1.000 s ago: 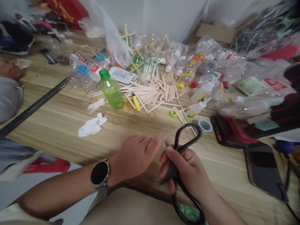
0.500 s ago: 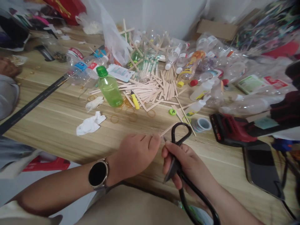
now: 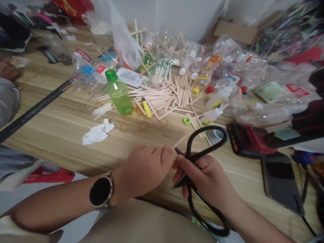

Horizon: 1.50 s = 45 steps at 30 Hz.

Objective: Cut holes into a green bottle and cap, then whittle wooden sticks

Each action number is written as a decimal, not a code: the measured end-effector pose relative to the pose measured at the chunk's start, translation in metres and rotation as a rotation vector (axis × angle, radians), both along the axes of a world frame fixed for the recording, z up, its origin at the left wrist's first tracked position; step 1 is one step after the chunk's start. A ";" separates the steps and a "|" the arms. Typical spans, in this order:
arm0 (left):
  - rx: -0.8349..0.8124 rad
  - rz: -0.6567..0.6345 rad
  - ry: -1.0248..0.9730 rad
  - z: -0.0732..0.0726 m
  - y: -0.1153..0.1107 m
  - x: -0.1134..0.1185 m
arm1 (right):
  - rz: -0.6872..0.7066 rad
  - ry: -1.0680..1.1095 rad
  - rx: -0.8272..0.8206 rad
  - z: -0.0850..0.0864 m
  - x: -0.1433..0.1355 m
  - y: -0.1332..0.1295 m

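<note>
My left hand [image 3: 149,165], with a round watch on the wrist, is closed low in the middle, its back toward me. From its fingertips a thin, flat wooden stick [image 3: 182,139] slants up and right. My right hand [image 3: 209,179] grips black-handled scissors [image 3: 210,149] around their middle, the two handle loops spread apart above and below the fingers. One pointed blade rests by the stick at my left fingertips, and the other points left beneath my thumb. Whether the tip touches the stick I cannot tell. The left fingers are mostly hidden.
Loose wooden sticks [image 3: 157,96] lie beyond my hands, beside a green bottle [image 3: 119,96] and a yellow cutter [image 3: 146,108]. Crumpled tissue [image 3: 98,132] is at left. A red-black power tool [image 3: 246,138] and a phone [image 3: 282,184] lie right. Another person's hand [image 3: 8,69] shows far left.
The scissors have turned in my right hand, and their handle loops now stand wider apart. My left hand has shifted slightly left, still holding the stick.
</note>
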<state>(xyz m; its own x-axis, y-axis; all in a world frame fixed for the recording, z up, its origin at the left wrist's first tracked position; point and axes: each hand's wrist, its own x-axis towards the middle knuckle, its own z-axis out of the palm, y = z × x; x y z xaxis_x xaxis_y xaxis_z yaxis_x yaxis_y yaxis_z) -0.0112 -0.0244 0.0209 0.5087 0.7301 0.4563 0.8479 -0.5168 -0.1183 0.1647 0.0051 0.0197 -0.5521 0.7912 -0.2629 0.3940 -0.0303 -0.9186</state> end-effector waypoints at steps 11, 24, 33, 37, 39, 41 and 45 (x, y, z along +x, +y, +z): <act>-0.313 0.079 -0.059 0.002 -0.002 0.000 | 0.039 -0.175 0.538 -0.003 0.006 0.006; -0.308 0.086 -0.036 0.005 -0.003 0.001 | 0.053 -0.209 0.682 -0.004 0.009 0.010; -0.168 0.063 -0.061 0.001 -0.002 0.001 | 0.019 -0.154 0.502 -0.001 0.004 0.007; -0.240 0.083 -0.046 0.002 -0.003 0.002 | 0.005 -0.205 0.621 -0.005 0.010 0.012; -0.185 0.057 -0.067 0.002 -0.001 0.002 | 0.012 -0.100 0.313 -0.003 0.007 0.008; -0.106 0.019 -0.102 0.002 0.001 0.002 | 0.008 0.077 -0.103 0.000 0.002 0.003; -0.073 0.005 -0.124 0.000 0.001 0.002 | -0.063 0.354 -0.583 0.005 -0.004 -0.004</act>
